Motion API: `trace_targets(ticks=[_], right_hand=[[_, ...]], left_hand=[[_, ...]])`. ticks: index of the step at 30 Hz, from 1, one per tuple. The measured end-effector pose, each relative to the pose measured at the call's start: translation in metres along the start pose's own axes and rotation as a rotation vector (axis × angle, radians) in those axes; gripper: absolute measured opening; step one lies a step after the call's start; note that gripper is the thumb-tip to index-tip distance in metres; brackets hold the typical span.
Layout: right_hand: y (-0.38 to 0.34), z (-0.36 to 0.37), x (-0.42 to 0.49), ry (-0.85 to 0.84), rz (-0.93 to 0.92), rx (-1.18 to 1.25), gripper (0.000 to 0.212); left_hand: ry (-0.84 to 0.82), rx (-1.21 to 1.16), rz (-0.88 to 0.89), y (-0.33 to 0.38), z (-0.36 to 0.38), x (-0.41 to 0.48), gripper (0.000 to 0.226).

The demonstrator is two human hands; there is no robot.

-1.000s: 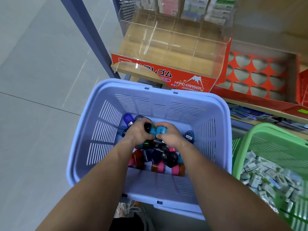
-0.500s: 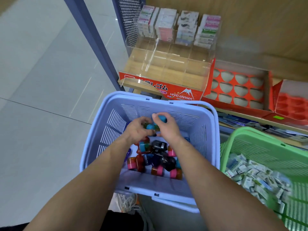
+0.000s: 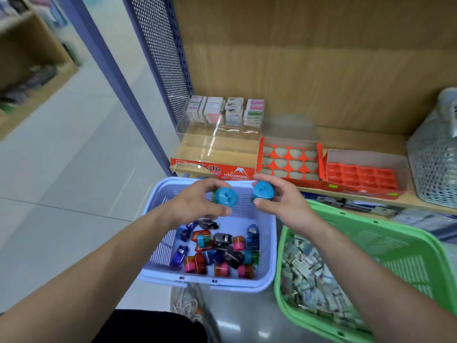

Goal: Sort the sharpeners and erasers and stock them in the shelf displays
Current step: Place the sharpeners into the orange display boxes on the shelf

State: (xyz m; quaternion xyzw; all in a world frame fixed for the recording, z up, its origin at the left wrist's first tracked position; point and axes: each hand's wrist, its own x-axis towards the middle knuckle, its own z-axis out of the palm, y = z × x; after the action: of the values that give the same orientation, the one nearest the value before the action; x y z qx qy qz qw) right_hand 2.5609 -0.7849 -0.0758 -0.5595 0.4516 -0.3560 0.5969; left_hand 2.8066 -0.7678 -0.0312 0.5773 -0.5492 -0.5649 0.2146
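Gripping 1 round blue sharpener each, the left hand (image 3: 197, 206) and right hand (image 3: 286, 206) hover side by side, fingers and thumb curled round them. The left sharpener (image 3: 226, 196) and the right sharpener (image 3: 262, 190) are near each other but apart, holed faces toward the camera. Below both hands sits the lavender basket (image 3: 222, 284) with a heap of mixed-colour sharpeners (image 3: 217, 248). Below and right of the right hand, the green basket (image 3: 371, 226) holds wrapped erasers (image 3: 309, 276). Just beyond the right hand stands a red tray (image 3: 288, 157) of rounded pockets, with a second red tray (image 3: 361, 174) further right. Beyond the left hand is the clear eraser display (image 3: 217, 149), small boxes (image 3: 225, 111) stacked at its back.
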Motion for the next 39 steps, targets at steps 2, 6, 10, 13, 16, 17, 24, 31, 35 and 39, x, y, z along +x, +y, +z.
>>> trace_targets(ticks=[2,6,10,13,16,17,24,31,35,39], right_hand=[[-0.011,-0.015,-0.007,0.001,-0.008,-0.061,0.045],[-0.025,-0.038,-0.013,0.002,-0.052,-0.197,0.04],[-0.024,-0.056,-0.01,0.034,-0.049,-0.204,0.038],[-0.017,-0.067,-0.001,0.089,-0.026,-0.183,0.035],[-0.012,-0.075,0.015,0.126,0.058,-0.138,0.031],[-0.01,-0.078,0.023,0.138,0.068,-0.135,0.03],[0.013,-0.096,0.105,0.219,-0.019,-0.311,0.023],[0.035,-0.1,0.167,0.351,0.008,-0.618,0.053],[0.054,-0.096,0.182,0.348,-0.115,-0.681,0.053],[0.061,-0.092,0.189,0.362,-0.152,-0.745,0.052]], left_hand=[[-0.005,0.028,0.023,0.019,0.006,-0.008,0.043],[-0.014,0.117,0.057,0.049,0.013,-0.007,0.043],[0.043,0.156,0.099,0.06,0.022,0.012,0.04],[0.044,0.102,0.119,0.065,0.031,0.036,0.035],[0.071,0.09,0.134,0.067,0.038,0.063,0.029],[0.076,0.082,0.136,0.066,0.039,0.071,0.031],[0.062,0.177,0.137,0.045,0.023,0.11,0.051],[0.254,0.453,0.126,0.029,0.018,0.136,0.051],[0.287,0.451,0.104,0.021,0.018,0.146,0.047],[0.285,0.45,0.073,0.014,0.016,0.151,0.047]])
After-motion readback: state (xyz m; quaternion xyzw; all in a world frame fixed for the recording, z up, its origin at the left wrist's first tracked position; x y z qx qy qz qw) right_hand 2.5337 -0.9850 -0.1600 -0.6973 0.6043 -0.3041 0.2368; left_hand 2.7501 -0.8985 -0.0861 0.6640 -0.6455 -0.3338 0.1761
